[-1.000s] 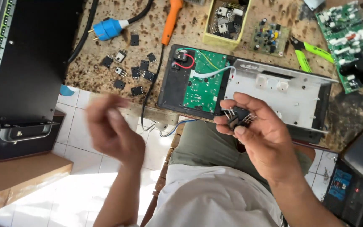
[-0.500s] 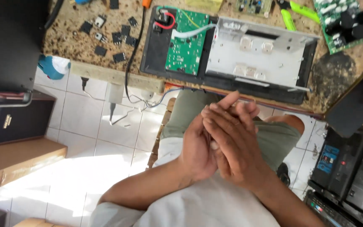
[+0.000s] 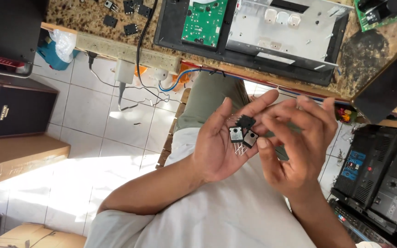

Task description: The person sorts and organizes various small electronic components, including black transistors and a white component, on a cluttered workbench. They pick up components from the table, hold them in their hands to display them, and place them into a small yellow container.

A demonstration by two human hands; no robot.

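Left hand (image 3: 219,142) palm-up, fingers spread flat, cradling three power transistors (image 3: 243,132) for sorting. Right hand (image 3: 295,147) alongside, fingers loosely curled, thumb touching one transistor.

Three small transistors (image 3: 243,132) sit on the open left hand (image 3: 221,142), right hand (image 3: 295,147) just beside them on the right. Far side, on the bench (image 3: 93,23): circuit board (image 3: 204,22) left of the metal chassis (image 3: 286,32). Loose chips (image 3: 125,14) further left.
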